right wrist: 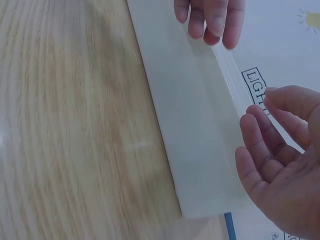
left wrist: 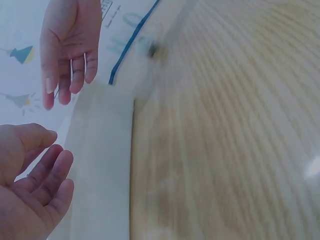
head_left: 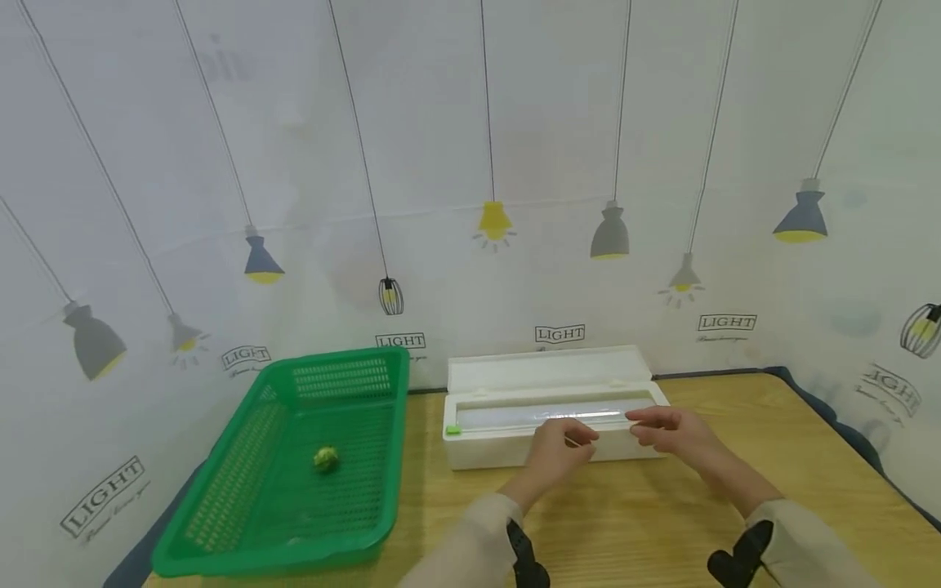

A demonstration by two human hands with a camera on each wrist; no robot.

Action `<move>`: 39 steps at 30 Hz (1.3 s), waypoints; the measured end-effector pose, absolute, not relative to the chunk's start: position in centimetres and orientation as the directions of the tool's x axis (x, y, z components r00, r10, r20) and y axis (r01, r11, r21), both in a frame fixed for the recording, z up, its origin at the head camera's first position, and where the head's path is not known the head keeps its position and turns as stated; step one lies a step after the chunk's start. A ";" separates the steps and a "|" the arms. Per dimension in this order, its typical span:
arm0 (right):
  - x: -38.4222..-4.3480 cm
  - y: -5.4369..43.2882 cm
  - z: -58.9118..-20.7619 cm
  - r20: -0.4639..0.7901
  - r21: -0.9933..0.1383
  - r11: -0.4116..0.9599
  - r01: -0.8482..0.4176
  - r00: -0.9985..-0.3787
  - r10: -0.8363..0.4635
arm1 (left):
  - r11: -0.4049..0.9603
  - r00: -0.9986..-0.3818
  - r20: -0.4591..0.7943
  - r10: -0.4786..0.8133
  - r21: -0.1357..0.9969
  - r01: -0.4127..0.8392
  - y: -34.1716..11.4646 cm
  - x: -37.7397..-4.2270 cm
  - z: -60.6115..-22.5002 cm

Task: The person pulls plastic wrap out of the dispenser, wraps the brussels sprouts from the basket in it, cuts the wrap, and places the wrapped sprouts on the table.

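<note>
A long white cling film dispenser box [head_left: 485, 453] stands on the table with its lid [head_left: 544, 371] raised. Inside lies a shiny roll of clear film [head_left: 507, 416], and a small bright green piece [head_left: 453, 429] sits at the box's left front corner. My left hand [head_left: 556, 449] is at the middle of the box's front edge, fingers loosely bent. Toward the right end, my right hand [head_left: 680, 437] hovers with its fingertips over the film opening. In the wrist views, the left fingers [left wrist: 55, 175] and right fingers [right wrist: 262, 142] bend gently, with nothing visible between them.
Left of the box stands a green plastic basket [head_left: 397, 482] with slotted walls. A small round yellow-green thing [head_left: 326, 459] lies inside it. The wooden table [head_left: 603, 531] meets a wall covering [head_left: 441, 163] printed with lamps at the back.
</note>
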State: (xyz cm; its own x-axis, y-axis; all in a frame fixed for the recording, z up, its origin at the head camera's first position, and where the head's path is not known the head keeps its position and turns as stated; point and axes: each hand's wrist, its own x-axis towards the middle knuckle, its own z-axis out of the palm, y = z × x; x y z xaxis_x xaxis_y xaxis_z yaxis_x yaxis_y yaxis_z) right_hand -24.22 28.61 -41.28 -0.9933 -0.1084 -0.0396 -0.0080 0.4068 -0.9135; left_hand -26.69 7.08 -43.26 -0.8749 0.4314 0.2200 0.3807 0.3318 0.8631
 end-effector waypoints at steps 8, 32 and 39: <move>-25.8 27.4 -40.9 0.013 -0.912 0.401 -0.087 -0.983 -0.183 | 0.361 -0.882 0.232 0.409 0.847 0.390 3.7 -27.9 -41.9; -28.4 30.6 -39.7 -0.023 -0.846 0.525 -0.095 -0.977 -0.214 | 0.511 -0.907 0.210 0.365 0.769 0.384 -5.4 -30.2 -39.5; -28.9 31.8 -39.5 -0.057 -0.820 0.567 -0.075 -0.976 -0.211 | 0.550 -0.896 0.162 0.414 0.740 0.388 -7.2 -31.1 -39.5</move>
State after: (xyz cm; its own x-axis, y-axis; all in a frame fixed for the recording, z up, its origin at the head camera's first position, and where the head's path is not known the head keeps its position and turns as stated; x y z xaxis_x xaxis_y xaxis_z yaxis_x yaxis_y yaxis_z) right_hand -28.92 31.75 -39.51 -0.9757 -0.2114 -0.0571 -0.0749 0.5673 -0.8201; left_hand -31.06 -7.24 -39.52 -0.8958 0.4141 0.1616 0.3876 0.5496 0.7401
